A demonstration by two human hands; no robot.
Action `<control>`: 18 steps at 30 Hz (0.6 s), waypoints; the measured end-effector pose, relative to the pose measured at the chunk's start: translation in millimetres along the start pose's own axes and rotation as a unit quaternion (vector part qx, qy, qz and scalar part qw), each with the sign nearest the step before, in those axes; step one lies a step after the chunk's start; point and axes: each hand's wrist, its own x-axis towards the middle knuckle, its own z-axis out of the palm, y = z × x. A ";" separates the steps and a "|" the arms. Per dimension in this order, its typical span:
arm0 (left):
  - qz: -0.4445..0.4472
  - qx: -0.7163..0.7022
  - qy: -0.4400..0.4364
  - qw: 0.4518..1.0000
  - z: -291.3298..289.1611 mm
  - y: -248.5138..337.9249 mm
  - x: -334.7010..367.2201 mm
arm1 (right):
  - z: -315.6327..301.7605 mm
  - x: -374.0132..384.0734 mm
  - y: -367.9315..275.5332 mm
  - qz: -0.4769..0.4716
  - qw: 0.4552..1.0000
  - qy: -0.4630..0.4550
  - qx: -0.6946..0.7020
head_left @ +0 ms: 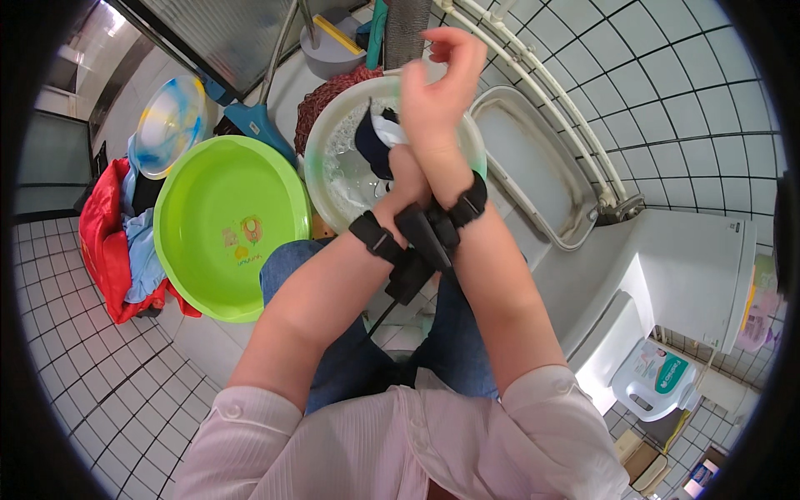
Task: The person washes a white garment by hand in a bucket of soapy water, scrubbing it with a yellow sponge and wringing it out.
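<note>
Over a pale round basin (315,167) of sudsy water, my left hand (407,177) is closed on a navy and white cloth (372,143). The cloth hangs down toward the suds. My right forearm and wrist pass close to the left hand and hide part of it. Above the basin's right side, my right hand (443,96) is raised, fingers loosely bent and apart, with nothing visible in it. It is slightly blurred. Black straps with small devices circle both wrists.
At left stands a green basin (212,200), beside red clothing (107,242) and light blue clothing (142,250). A smaller blue-and-yellow patterned basin (171,125) is behind them. A mop bucket (329,58) stands at the back. Right are a long tray (533,158), pipes (575,117) and a detergent jug (654,379).
</note>
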 end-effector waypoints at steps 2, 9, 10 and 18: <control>-0.037 -0.046 -0.033 0.998 2.8 -10.3 -1.5 | -8.3 6.5 1.1 0.460 0.780 0.104 0.410; 0.024 0.113 0.239 0.964 88.1 27.9 -23.5 | -67.3 7.4 29.6 0.640 0.528 0.045 0.556; 0.033 0.103 0.225 0.968 84.1 35.0 -20.2 | -77.0 6.3 33.9 0.624 0.613 0.006 0.485; -0.088 0.188 0.106 0.972 99.0 59.4 -34.2 | -101.7 -40.0 37.5 0.614 0.677 -0.354 0.200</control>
